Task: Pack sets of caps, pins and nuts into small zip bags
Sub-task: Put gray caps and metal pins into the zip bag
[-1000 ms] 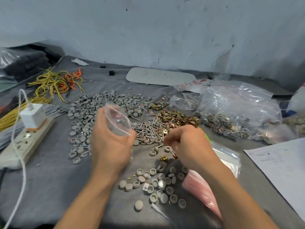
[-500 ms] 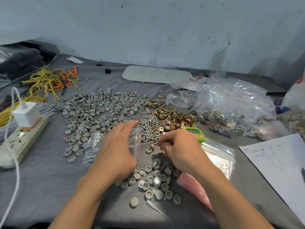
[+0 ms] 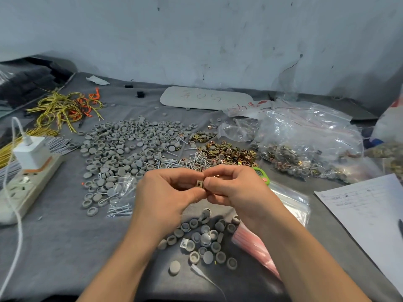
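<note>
One brass-coloured nut [image 3: 200,183] sits pinched between my left hand [image 3: 165,192] and right hand [image 3: 235,188]. The fingers [image 3: 218,185] of both are curled in and pressed onto it from either side, raised a little above the table [image 3: 54,247]. Neither hand holds a bag, so by my reckoning this nut has yet to go into a set.

Nearer to me than my fingers lies a loose cluster of caps [image 3: 205,238], probably set aside for the sets in hand. Just left of my left hand a small zip bag [image 3: 122,192] lies flat with pins and caps showing inside. I cannot tell whether it is sealed.

Beyond my fingers the stock is plentiful: a wide spread of caps [image 3: 122,147], a heap of pins [image 3: 183,163] and a pile of nuts [image 3: 226,151]. Right of my right hand wait the empty zip bags [image 3: 290,199]. Farther out on that side a large clear bag [image 3: 305,144] holds mixed nuts, caps and pins, which I take for sets already packed.

With heaps this size, I judge most of the packing is left to do.
</note>
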